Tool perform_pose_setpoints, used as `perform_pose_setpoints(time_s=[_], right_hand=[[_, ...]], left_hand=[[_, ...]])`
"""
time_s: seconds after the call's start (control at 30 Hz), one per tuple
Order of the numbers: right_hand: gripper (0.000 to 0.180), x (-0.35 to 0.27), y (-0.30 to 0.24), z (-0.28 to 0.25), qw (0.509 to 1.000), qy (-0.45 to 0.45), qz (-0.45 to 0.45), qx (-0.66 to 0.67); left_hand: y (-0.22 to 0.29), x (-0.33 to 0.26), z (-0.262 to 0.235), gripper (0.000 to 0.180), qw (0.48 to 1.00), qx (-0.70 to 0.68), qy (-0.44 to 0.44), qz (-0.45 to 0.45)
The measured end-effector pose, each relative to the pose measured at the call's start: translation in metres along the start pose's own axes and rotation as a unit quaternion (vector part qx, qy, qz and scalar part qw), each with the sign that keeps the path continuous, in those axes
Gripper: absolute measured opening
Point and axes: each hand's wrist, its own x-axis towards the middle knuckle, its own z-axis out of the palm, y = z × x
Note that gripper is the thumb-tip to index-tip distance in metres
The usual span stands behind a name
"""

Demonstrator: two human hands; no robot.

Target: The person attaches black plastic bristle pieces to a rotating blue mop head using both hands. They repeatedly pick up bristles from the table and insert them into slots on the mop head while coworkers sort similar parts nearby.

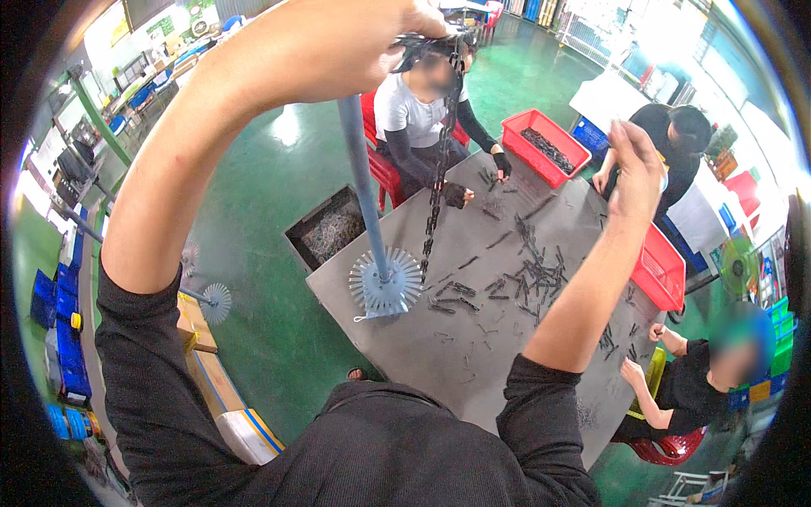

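My left hand [405, 38] is raised at the top of the view, fingers closed around the upper end of a black chain-like strand [433, 198]. The strand hangs down to the table beside a blue-grey pole [361, 177]. This pole stands on a round slotted disc [384, 283] at the table's left corner; its top is hidden behind my left forearm. My right hand [635, 173] is lifted over the table's right side, fingers extended and slightly bent, with nothing visible in it. Below it, many short black strips [532, 283] lie scattered on the grey table [405, 338].
A red basket [547, 148] of black pieces sits at the table's far edge, another red basket [661, 266] at the right. Three people [422, 110] work around the table. An open bin [329, 228] stands left of it. Cardboard boxes [207, 372] lie on the green floor.
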Motion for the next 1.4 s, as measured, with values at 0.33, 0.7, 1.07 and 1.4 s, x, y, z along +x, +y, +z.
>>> perform_pose_setpoints(time_s=[0.33,0.7,1.07,1.4], right_hand=[[0.018,-0.053,-0.051,0.074,0.981,-0.01,-0.175,-0.085],[0.006,-0.071,-0.055,0.14,0.973,0.052,-0.225,0.027],[0.023,-0.031,-0.045,0.044,0.996,-0.065,0.023,0.065],[0.022,-0.021,-0.015,0.022,0.943,0.035,-0.11,-0.312]], left_hand=[[-0.022,0.0,0.0,0.046,0.996,-0.021,-0.085,0.018],[0.008,0.02,0.017,0.036,0.984,0.116,-0.132,-0.032],[-0.022,0.004,0.008,0.042,0.987,0.107,-0.112,-0.031],[-0.03,0.0,0.005,0.053,0.997,0.007,-0.074,0.006]])
